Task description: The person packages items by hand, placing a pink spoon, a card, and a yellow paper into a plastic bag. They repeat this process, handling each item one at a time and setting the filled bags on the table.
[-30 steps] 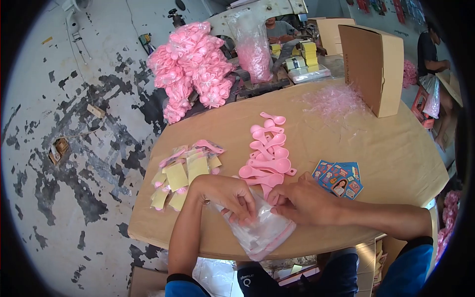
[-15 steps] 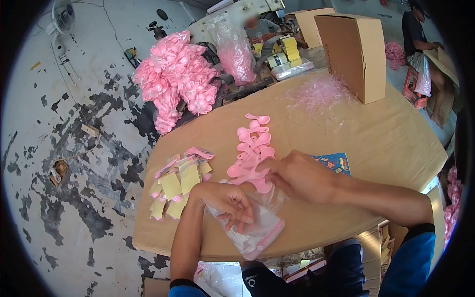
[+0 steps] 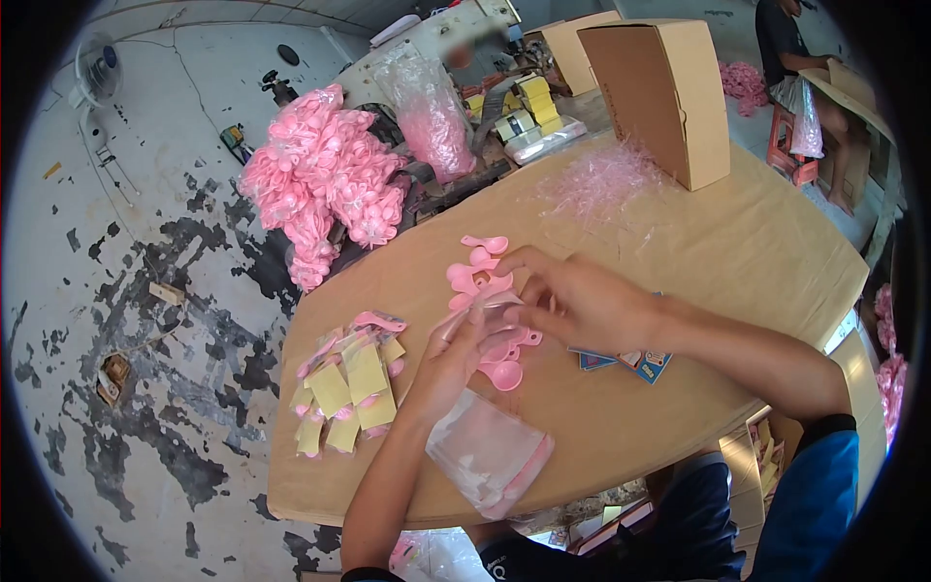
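My left hand point(image 3: 456, 354) pinches a clear plastic bag point(image 3: 497, 308) above the table's middle. Facing it, my right hand point(image 3: 582, 306) has its fingers curled at the bag's other side; its fingertips are near the bag's edge. Beneath and around the bag lie pink plastic spoons point(image 3: 503, 374), partly hidden by the hands. A stack of clear flat bags point(image 3: 485, 451) rests at the table's near edge. To the left is a pile of packed pink spoons with yellow cards point(image 3: 365, 372). Blue printed cards point(image 3: 645, 365) lie partly under my right forearm.
Pink bagged goods point(image 3: 330, 175) are heaped behind the table point(image 3: 756, 291). A tall cardboard box point(image 3: 659, 102) and pink plastic shreds point(image 3: 606, 184) are at the back. Yellow card stacks point(image 3: 538, 102) stand beyond. A person point(image 3: 790, 58) sits at the far right with cardboard.
My left hand has moved up from the flat bag stack to hold a bag over the spoons. My right hand has shifted slightly up, and more of the blue cards shows. The camera view has shifted.
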A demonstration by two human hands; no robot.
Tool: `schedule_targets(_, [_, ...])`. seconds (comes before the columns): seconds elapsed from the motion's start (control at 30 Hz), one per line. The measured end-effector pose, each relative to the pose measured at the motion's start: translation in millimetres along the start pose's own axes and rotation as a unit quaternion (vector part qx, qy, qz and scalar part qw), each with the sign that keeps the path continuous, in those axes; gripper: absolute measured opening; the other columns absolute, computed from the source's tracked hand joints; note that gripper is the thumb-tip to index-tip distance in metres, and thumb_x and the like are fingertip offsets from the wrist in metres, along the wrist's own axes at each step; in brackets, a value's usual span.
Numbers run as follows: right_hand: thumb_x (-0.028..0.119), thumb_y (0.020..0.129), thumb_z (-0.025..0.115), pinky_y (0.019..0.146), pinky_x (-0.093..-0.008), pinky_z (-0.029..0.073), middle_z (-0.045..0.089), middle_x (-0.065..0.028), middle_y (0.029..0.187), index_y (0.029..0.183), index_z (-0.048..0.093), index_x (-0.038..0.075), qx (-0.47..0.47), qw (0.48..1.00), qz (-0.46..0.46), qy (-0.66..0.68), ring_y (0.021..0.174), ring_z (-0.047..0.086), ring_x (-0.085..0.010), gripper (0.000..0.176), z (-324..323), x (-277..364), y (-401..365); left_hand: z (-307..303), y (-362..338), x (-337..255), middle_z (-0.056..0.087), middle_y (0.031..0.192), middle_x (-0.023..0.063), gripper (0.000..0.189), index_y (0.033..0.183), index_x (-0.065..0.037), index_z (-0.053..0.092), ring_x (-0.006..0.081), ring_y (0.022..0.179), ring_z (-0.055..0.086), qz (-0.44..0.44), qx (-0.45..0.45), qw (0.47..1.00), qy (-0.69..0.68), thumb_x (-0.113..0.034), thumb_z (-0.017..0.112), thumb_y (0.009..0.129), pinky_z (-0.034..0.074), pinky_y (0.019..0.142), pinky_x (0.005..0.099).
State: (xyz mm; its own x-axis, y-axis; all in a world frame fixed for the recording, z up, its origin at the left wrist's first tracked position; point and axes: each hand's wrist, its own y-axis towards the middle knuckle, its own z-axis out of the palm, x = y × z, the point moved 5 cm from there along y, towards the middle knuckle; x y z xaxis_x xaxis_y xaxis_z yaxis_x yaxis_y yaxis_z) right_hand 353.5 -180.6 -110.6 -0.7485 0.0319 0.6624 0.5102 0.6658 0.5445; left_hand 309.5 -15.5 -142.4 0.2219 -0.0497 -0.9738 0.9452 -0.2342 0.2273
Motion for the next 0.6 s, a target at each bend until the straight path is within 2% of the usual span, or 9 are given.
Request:
schedule_targets(0.07, [0.019,0.09,0.063,0.065,-0.0394,0.051,0.068,-0.0168,0.081,0.108,0.055,0.003,0.016,0.995,-0.005,-0.094,0.073,0.067,-0.0329,0.026,-28,3,5,-6,1,-3,0.056,0.127,0.0187,0.047,0.138,0.004,0.038,0.0297,0.113,0.06,0.001,-0.025,0.999,-0.041,-0.027,0.042,0.103,0.049,0.097,0.0429])
schedule_targets(0.13, [0.035,0.087,0.069,0.07,-0.0355,0.054,0.07,-0.0134,0.086,0.098,0.062,0.001,0.051,0.967,0.017,-0.248,0.081,0.069,-0.0266,0.037,-60,-5,5,-12,1,-10,0.06,0.122,0.0192,0.044,0.135,0.005,0.042,0.0294,0.11,0.062,-0.005,-0.067,0.994,-0.089,-0.024,0.046,0.102,0.051,0.096,0.0431])
schedule_targets(0.23, [0.052,0.082,0.07,0.072,-0.0371,0.053,0.07,-0.0128,0.089,0.092,0.066,0.001,0.242,0.907,0.178,-0.293,0.086,0.068,-0.0265,0.052,-80,-31,-13,-13,-2,-15,0.063,0.115,0.0203,0.041,0.131,0.006,0.044,0.0293,0.103,0.065,0.0,-0.12,0.993,0.015,-0.016,0.053,0.098,0.055,0.092,0.0406])
schedule_targets(0.33, [0.063,0.077,0.069,0.071,-0.0368,0.052,0.07,-0.0107,0.09,0.092,0.066,0.002,0.453,0.775,0.264,-0.353,0.085,0.067,-0.0259,0.063,-53,-67,-23,-10,-1,-16,0.065,0.113,0.0177,0.036,0.124,0.007,0.053,0.0253,0.099,0.068,0.005,-0.117,0.992,0.048,-0.011,0.061,0.094,0.057,0.087,0.0343])
schedule_targets(0.43, [0.06,0.075,0.072,0.069,-0.0359,0.051,0.07,-0.0101,0.092,0.092,0.066,0.002,0.429,0.813,0.279,-0.279,0.083,0.066,-0.0249,0.06,-40,-72,-18,-9,-1,-13,0.067,0.108,0.0169,0.036,0.122,0.007,0.054,0.0249,0.096,0.068,0.008,-0.133,0.99,0.052,-0.01,0.064,0.092,0.057,0.087,0.0343])
schedule_targets(0.53, [0.053,0.078,0.074,0.067,-0.0362,0.05,0.07,-0.0092,0.09,0.09,0.066,0.002,0.372,0.868,0.219,-0.247,0.081,0.066,-0.0238,0.053,-44,-65,-15,-12,-1,-10,0.067,0.107,0.0169,0.034,0.121,0.007,0.055,0.0237,0.095,0.068,0.02,-0.14,0.989,0.052,-0.009,0.064,0.092,0.058,0.087,0.0331])
schedule_targets(0.6, [0.045,0.083,0.071,0.066,-0.0356,0.05,0.07,-0.0094,0.089,0.092,0.063,0.002,0.332,0.895,0.194,-0.226,0.078,0.066,-0.0224,0.045,-43,-69,-12,-14,-2,-10,0.068,0.106,0.0159,0.031,0.118,0.007,0.057,0.0219,0.094,0.068,0.023,-0.144,0.988,0.049,-0.008,0.064,0.091,0.058,0.085,0.0322])
